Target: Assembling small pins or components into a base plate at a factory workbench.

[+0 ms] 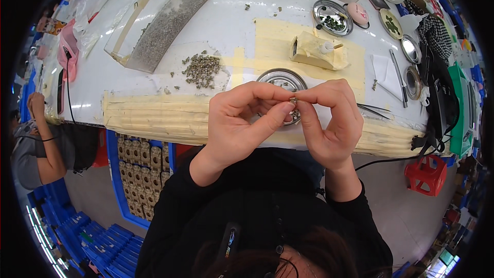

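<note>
My left hand [242, 121] and my right hand [333, 121] meet over the table's front edge. Thumbs and forefingers of both pinch one small metal part [293, 100], whose exact kind is too small to make out. Right behind and below the fingertips sits a round metal dish [280, 73], partly hidden by my hands, with small pieces inside. To the left, a loose pile of small metal parts [201, 71] lies on the white tabletop. Beyond that pile stands a clear plastic bin [170, 33] holding many small grey pieces.
A tape-wrapped block [316, 54] stands on yellow paper behind my hands. Farther right are a dish of dark green pieces [332, 18], tweezers [375, 110] and a pen [399, 77]. A blue crate [121, 185] of metal parts is below left. Another person's arm [43, 134] rests far left.
</note>
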`<state>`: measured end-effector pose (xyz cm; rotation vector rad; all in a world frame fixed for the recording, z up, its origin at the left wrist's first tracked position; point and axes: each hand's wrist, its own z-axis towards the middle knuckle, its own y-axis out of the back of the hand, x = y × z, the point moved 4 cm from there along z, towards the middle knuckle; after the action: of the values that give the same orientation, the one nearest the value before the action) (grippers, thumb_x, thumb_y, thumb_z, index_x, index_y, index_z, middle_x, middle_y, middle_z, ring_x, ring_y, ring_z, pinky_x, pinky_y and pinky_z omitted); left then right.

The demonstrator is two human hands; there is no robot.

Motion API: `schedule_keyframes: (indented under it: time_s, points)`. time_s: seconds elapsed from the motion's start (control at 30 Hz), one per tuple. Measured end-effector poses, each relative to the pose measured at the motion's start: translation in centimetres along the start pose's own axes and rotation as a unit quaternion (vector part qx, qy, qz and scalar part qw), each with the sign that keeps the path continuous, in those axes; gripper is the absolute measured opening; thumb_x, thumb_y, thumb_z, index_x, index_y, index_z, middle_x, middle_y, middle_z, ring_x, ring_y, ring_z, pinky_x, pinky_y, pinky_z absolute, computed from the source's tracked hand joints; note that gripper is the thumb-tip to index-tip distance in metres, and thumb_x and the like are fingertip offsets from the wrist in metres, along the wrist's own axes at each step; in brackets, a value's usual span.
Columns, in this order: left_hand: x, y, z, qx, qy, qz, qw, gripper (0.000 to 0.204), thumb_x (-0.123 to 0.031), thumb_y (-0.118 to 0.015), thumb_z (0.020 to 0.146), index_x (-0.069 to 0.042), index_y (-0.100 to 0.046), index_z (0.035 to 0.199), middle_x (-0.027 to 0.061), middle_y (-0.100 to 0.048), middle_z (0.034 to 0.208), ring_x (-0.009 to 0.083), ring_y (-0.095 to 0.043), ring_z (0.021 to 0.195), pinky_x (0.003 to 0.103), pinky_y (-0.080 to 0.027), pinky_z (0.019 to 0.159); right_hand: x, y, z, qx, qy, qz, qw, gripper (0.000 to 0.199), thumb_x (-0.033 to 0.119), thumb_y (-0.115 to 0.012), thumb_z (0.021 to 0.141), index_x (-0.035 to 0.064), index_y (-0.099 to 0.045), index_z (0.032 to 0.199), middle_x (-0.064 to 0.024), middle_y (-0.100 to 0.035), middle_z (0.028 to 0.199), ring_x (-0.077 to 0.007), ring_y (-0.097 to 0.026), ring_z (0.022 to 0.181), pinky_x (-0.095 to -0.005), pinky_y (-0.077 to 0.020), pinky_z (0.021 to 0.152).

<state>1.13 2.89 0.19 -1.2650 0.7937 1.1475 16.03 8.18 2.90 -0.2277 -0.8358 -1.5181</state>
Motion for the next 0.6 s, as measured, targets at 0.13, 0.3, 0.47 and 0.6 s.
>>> schedule_keyframes:
  time_s: [0.13, 0.3, 0.47, 0.6]
  points:
    - [0.14, 0.08, -0.01, -0.001, -0.011, 0.005, 1.000, 0.019, 0.003, -0.068, 0.091, 0.009, -0.066, 0.108, 0.0109, -0.071, 0.097, 0.0103, -0.067, 0.084, 0.023, -0.054, 0.076, -0.02, 0.05, -0.03, 0.005, -0.005, -0.004, 1.000, 0.020, -0.007, -0.076, 0.072, 0.0030, -0.070, 0.089, -0.0072, -0.067, 0.081, -0.0222, -0.060, 0.071, -0.0306, -0.0457, 0.063]
    - [0.16, 0.09, -0.08, -0.006, -0.015, 0.008, 1.000, 0.017, 0.003, -0.068, 0.091, 0.008, -0.065, 0.107, 0.0104, -0.071, 0.097, 0.0104, -0.068, 0.084, 0.023, -0.054, 0.076, 0.03, 0.05, -0.01, 0.006, -0.010, -0.005, 1.000, 0.020, -0.007, -0.076, 0.072, 0.0033, -0.070, 0.089, -0.0072, -0.066, 0.081, -0.0225, -0.059, 0.071, -0.0307, -0.0454, 0.063]
    - [0.13, 0.04, -0.14, -0.014, -0.017, 0.013, 1.000, 0.017, 0.003, -0.068, 0.090, 0.007, -0.065, 0.107, 0.0100, -0.071, 0.096, 0.0105, -0.068, 0.084, 0.023, -0.053, 0.076, -0.05, -0.05, -0.06, 0.006, -0.011, -0.006, 1.000, 0.020, -0.007, -0.076, 0.072, 0.0033, -0.070, 0.089, -0.0072, -0.066, 0.081, -0.0226, -0.059, 0.071, -0.0307, -0.0451, 0.063]
    - [0.01, -0.01, -0.12, -0.016, -0.029, 0.012, 0.999, 0.017, 0.003, -0.068, 0.090, 0.007, -0.065, 0.107, 0.0099, -0.071, 0.097, 0.0103, -0.067, 0.084, 0.023, -0.053, 0.076, -0.01, -0.06, 0.00, 0.004, -0.012, -0.005, 1.000, 0.020, -0.007, -0.076, 0.072, 0.0032, -0.070, 0.088, -0.0073, -0.066, 0.080, -0.0226, -0.059, 0.070, -0.0306, -0.0450, 0.063]
